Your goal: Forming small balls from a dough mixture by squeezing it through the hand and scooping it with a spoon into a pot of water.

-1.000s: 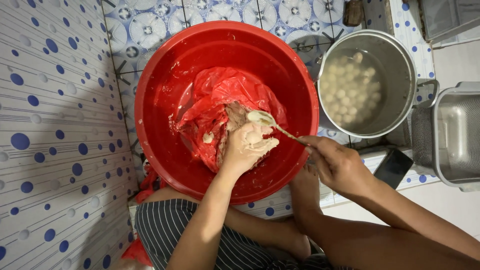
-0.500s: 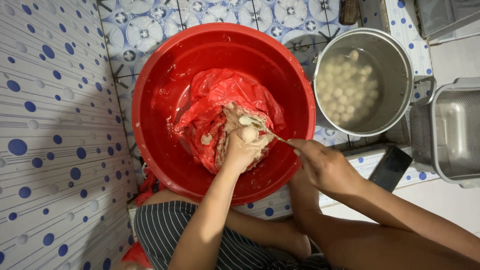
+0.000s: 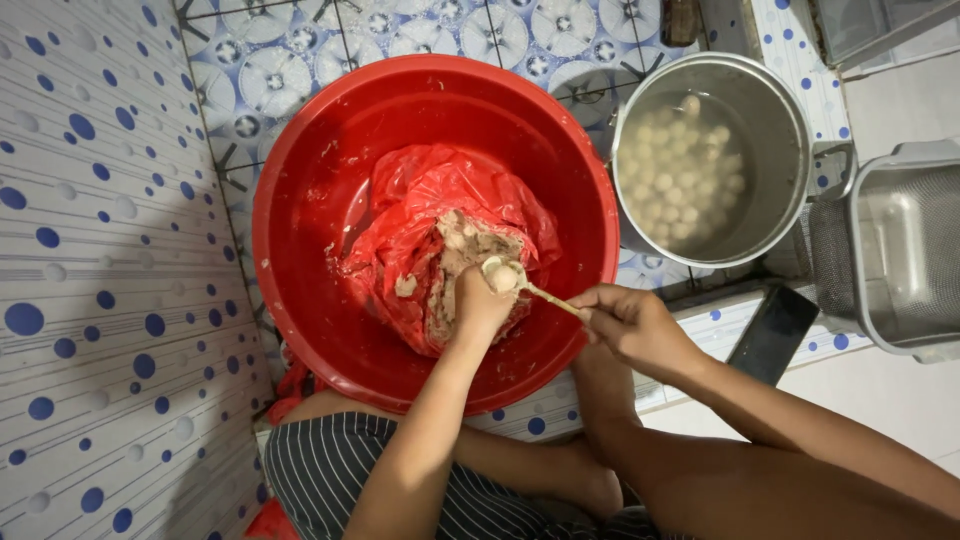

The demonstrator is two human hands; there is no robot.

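r hand [image 3: 630, 325] pinched spoon [image 3: 505, 275] handle; l hand [image 3: 480, 305] squeezed paste [image 3: 460, 250], prob forming a ball. risk: ball slips off spoon into red basin [image 3: 300, 200] w/ tilt.

One red basin [image 3: 300, 200] sits at the centre, and in it lie one red plastic bag [image 3: 420, 200] and one lump of pale paste [image 3: 462, 245]. Two hands are in view, a left hand [image 3: 480, 305] and a right hand [image 3: 632, 328], with one spoon [image 3: 505, 275]. On the right stand one steel pot [image 3: 780, 110] of many small white balls [image 3: 680, 185], too many to count, one metal strainer basket [image 3: 900, 250] and one dark flat phone [image 3: 772, 335].
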